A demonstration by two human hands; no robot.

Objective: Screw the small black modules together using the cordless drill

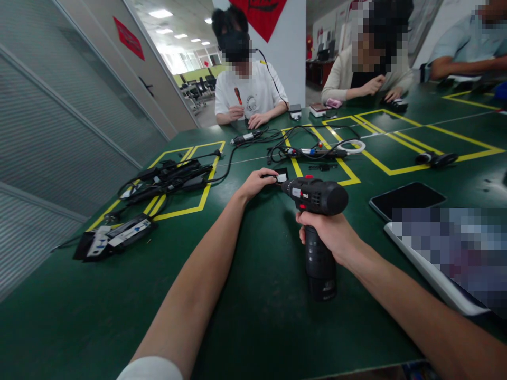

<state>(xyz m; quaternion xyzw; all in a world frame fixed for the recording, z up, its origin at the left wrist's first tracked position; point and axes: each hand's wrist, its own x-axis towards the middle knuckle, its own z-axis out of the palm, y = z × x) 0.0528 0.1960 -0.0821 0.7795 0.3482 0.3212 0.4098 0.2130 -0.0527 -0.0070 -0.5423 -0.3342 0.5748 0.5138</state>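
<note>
My right hand (325,231) is wrapped round the grip of a black cordless drill (317,196) with red buttons. The drill lies level and its chuck points left, its bit end close to a small black piece with a white label (281,177). My left hand (258,182) has its fingers closed on the near left edge of that black piece, holding it against the green table. Whether the bit touches the piece is too small to tell.
Black adapters and cables (170,179) are heaped at the left, with a labelled black device (129,233) nearer. An electric screwdriver (312,152) with cable lies ahead. A phone (407,200) and tablet (431,274) are at right. Across the table, a person (250,97) holds an orange-handled screwdriver (237,95); others sit further right.
</note>
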